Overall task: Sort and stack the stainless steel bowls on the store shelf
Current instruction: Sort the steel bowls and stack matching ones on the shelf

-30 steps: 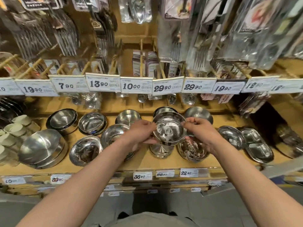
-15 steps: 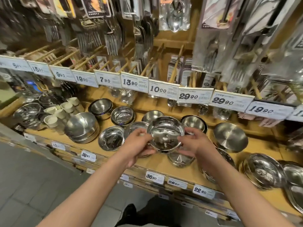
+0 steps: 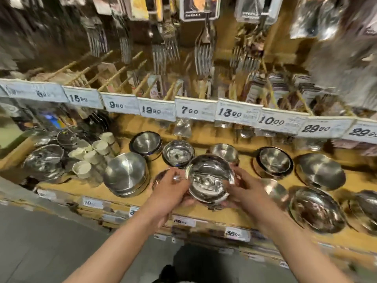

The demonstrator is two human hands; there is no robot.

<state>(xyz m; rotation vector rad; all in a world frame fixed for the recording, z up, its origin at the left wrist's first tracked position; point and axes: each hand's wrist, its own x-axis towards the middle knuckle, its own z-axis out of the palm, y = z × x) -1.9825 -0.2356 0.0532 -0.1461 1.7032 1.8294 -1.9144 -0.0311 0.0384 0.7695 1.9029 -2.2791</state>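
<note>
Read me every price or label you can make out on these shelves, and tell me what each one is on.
Upper shelf rail tags, left to right:
"15"
"9"
"19"
"7 00"
"13 90"
"10 00"
"29 90"
"29"
Leftmost tag: blurred.
Lower shelf edge tags: blurred.
Hanging cutlery packaging: unreadable.

Shiny steel bowl (image 3: 210, 178), tilted, above shelf (image 3: 204, 213)

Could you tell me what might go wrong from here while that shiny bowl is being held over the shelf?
Both hands, left hand and right hand, grip the held bowl only at its rim, and polished steel may slip. It hangs near the front edge of the wooden shelf, so a drop could reach the floor. Other bowls, such as the small bowl, sit close and could be knocked.
</note>
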